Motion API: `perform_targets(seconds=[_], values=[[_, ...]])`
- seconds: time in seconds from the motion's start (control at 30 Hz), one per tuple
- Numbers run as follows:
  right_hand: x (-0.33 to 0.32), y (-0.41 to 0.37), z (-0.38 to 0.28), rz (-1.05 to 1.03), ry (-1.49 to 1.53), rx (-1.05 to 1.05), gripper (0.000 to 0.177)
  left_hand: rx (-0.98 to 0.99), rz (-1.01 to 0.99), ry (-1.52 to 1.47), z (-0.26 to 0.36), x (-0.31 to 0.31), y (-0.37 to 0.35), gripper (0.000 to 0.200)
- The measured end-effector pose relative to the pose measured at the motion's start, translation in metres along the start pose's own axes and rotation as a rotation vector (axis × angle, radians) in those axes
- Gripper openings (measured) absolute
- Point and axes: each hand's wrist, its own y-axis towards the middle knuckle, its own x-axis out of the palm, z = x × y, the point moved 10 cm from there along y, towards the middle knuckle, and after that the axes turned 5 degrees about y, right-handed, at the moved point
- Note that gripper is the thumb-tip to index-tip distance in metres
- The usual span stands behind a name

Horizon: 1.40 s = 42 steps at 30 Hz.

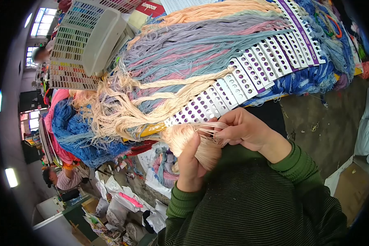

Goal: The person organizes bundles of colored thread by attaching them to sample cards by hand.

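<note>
A thick hank of pale peach thread (207,153) is held close to my body, just off the table edge. My left hand (189,164) is wrapped round it, thumb pressed on top. With pinched fingers my right hand (248,130) grips several strands of the same thread, stretched out from the hank. Beyond both hands lies a row of white cards (233,88) punched with holes, purple showing through many of them. Cream thread bundles (151,98) run from the cards to the left, and lilac, pink and teal thread (184,45) is spread behind them.
Colour sample charts (71,45) and a white plastic tray (104,41) stand at the back left. Blue yarn (76,135) hangs over the table's left end. A cardboard box (350,188) sits on the floor at right. Another person (65,178) is at lower left.
</note>
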Motion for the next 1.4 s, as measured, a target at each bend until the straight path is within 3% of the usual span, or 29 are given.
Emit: perform_targets(seconds=[0.13,0.23,0.37,0.47,0.57,0.93,1.03,1.23,1.4], values=[[0.006,0.003,-0.001,-0.116,0.016,-0.056,0.007,0.007,-0.001,0.015,0.0,-0.005,-0.002,0.047],[0.006,-0.008,0.002,-0.117,0.126,0.066,0.007,0.034,-0.016,-0.065,0.006,0.003,-0.004,0.044],[0.0,-0.009,-0.002,-0.082,-0.002,0.012,0.007,0.021,0.018,-0.037,0.004,0.0,-0.005,0.039],[0.005,-0.008,-0.005,-0.092,-0.049,-0.017,0.01,0.01,0.059,0.032,0.002,-0.007,-0.008,0.045],[0.01,-0.009,-0.007,-0.103,-0.142,-0.016,0.014,0.027,-0.245,0.058,-0.001,0.011,-0.005,0.048],[0.007,-0.011,-0.009,-0.042,-0.129,0.002,0.018,0.039,-0.204,-0.038,0.009,0.023,-0.008,0.048],[0.011,-0.009,-0.009,-0.099,-0.226,-0.087,0.019,0.036,-0.163,-0.029,0.01,0.018,-0.01,0.047],[0.008,-0.007,-0.003,0.033,-0.057,0.026,0.016,0.051,-0.154,-0.013,0.008,0.01,-0.013,0.049],[0.009,-0.005,-0.001,0.085,-0.305,0.015,0.015,0.031,-0.23,0.039,0.007,0.018,-0.016,0.055]])
